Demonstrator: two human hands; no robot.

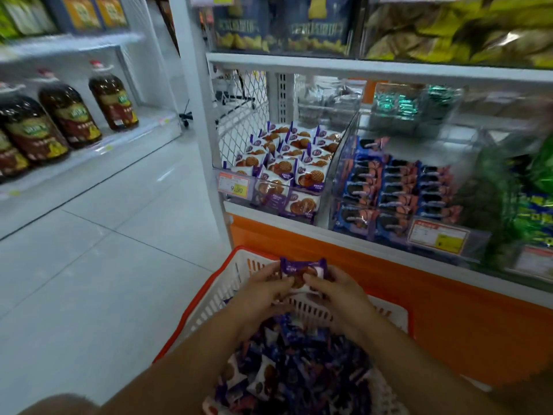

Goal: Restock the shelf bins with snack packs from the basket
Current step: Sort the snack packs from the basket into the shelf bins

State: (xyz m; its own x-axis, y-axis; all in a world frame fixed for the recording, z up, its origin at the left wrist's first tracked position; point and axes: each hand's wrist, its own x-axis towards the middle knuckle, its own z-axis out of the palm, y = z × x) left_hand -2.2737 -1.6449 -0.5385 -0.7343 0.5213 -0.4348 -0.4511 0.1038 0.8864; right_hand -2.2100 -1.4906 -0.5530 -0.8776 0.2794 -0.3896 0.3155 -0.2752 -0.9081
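Head view: both hands are raised over the basket point(206, 307), which stands on the floor point(104, 235) in front of the shelf unit. The basket has an orange rim and white slotted walls. The left hand point(264, 290) and the right hand point(339, 293) hold one snack pack point(302, 269) together. Each hand pinches it from its own side, with the thumb on the front, so both hands are closed on this pack. The pack is purple and white with a picture of a round waffle biscuit, and it stands upright, above the far wall of the basket. Under the forearms, the basket holds a loose pile of packs point(299, 369) of the same purple kind.

Behind and above the hands is the shelf with clear plastic bins. The left bin point(257, 190) is filled with the same purple waffle packs, standing in rows, and carries a price tag point(235, 187) on its front. Just beside it, to the right, a second bin point(389, 232) holds blue packs in rows. Further right there are green packs point(532, 205), but they are blurred. The shelf above carries dark blue boxes point(281, 22).

On the left side, across the aisle, large bottles point(68, 115) of dark liquid stand on a low white shelf.
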